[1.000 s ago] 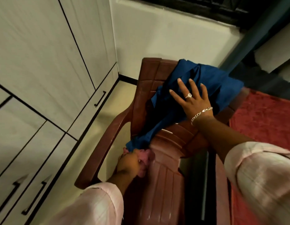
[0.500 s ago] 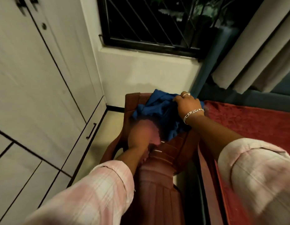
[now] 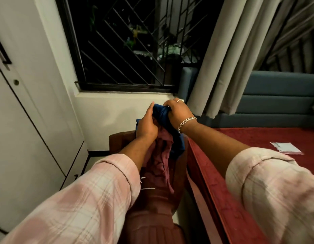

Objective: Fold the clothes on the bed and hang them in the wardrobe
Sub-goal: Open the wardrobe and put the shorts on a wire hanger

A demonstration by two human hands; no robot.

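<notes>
Both my hands hold bunched clothes in the air above a brown plastic chair [image 3: 152, 217]. My right hand [image 3: 177, 115], with a ring and a chain bracelet, is closed on the top of a blue garment [image 3: 177, 143] that hangs down between my arms. My left hand [image 3: 146, 124] grips the same bundle from the left, together with a pink-maroon garment [image 3: 160, 161] that drapes down over the chair. The bed [image 3: 258, 138] with its red cover lies to the right. The white wardrobe [image 3: 29, 120] stands at the left with its doors shut.
A barred window [image 3: 128, 50] is straight ahead above a white sill. Grey curtains [image 3: 232, 55] hang at the right beside a blue padded headboard [image 3: 276, 95]. A small clear packet [image 3: 285, 147] lies on the bed. A narrow strip of floor runs between chair and wardrobe.
My hands have lifted the blue and pink garments up off the chair and come together. The view has tilted up from the chair to the window.
</notes>
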